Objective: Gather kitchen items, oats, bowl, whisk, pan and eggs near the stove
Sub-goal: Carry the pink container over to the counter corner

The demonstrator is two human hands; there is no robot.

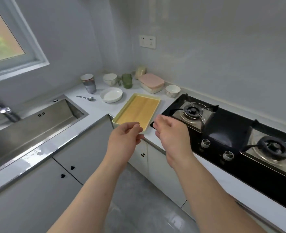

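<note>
Kitchen corner seen from head height: a white stone worktop (pixel 98 109) runs between a stainless steel sink (pixel 29 130) on the left and a black glass gas stove (pixel 223 130) on the right. Both bare hands reach forward and hold nothing. The left hand (pixel 124 134) has its fingers loosely curled, thumb close to the fingertips. The right hand (pixel 170 132) is relaxed, with its fingers gently bent.

Just beyond them lies one rectangular yellow-rimmed tray with a wooden base (pixel 138 106), its long axis running away from the person toward the back corner. The left hand hovers over the tray's near edge. The right hand hangs over the strip of worktop between tray and stove.

Two bowls sit past the tray's far end. One small white patterned bowl (pixel 172 91) stands just beside the stove's back left corner, ahead of the right hand, which is the nearer. A second small white bowl (pixel 110 79) stands further left, near the wall.

Also on the worktop:
- one shallow white dish (pixel 111 95)
- one steel tumbler (pixel 88 83)
- one green translucent mug (pixel 127 81)
- one pink-lidded box (pixel 151 82)
- one metal spoon (pixel 85 98)

The stove has a left burner (pixel 192 111) and a right burner (pixel 273 147). A pale blurred jar (pixel 140 71) in the corner may hold the oats, but it is too blurred to tell. No whisk, pan or eggs are visible.
</note>
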